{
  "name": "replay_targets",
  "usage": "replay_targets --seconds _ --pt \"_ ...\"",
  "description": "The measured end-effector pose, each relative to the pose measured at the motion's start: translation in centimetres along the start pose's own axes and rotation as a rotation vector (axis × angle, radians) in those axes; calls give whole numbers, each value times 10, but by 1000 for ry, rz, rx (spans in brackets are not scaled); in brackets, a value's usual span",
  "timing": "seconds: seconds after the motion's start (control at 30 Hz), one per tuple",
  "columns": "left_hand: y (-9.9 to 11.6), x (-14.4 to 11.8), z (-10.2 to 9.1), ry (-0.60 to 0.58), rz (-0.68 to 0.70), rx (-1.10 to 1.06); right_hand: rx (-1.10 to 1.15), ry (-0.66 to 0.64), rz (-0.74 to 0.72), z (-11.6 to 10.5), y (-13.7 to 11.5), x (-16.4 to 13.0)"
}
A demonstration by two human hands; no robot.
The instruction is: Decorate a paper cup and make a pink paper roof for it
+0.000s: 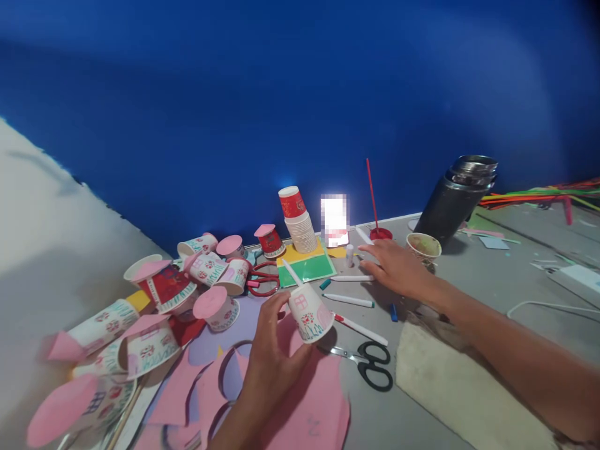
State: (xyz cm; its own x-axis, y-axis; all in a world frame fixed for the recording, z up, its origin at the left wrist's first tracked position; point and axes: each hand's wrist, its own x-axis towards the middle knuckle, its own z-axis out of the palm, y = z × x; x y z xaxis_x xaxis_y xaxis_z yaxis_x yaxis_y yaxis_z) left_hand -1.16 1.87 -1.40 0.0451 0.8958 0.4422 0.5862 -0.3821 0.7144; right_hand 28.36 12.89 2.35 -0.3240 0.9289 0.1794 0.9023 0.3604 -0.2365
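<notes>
My left hand [276,350] grips a small white paper cup [310,315], tilted, with a pink window, red patterns and teal strokes drawn on it. A slim white stick-like piece [292,272] shows just above the cup; whether it touches the cup I cannot tell. My right hand [391,265] reaches over the table with fingers apart, near a white marker [354,279], another white pen [364,235] and a small glue stick [349,256]. Below lie a green marker [349,300], a red marker [360,328] and black-handled scissors [372,365].
Several decorated cups with pink paper tops, one a white cup [218,309], crowd the left. A cup stack [300,231] stands on a green-yellow sheet [309,270]. Cut pink paper [323,400] lies in front. A dark flask [450,206] and used cup [423,247] stand right.
</notes>
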Motion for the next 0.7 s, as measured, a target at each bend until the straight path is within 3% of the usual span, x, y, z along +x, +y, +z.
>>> replay_targets --seconds 0.13,0.4,0.57,0.7 --pt "1 -1 1 13 3 11 -134 -60 94 6 13 5" --pt "-10 0 7 104 5 151 -295 -208 90 19 11 3" --pt "-8 -5 12 115 124 190 -337 -205 79 18 13 0" --pt "-6 -6 13 100 155 186 -346 -121 91 16 10 -2"
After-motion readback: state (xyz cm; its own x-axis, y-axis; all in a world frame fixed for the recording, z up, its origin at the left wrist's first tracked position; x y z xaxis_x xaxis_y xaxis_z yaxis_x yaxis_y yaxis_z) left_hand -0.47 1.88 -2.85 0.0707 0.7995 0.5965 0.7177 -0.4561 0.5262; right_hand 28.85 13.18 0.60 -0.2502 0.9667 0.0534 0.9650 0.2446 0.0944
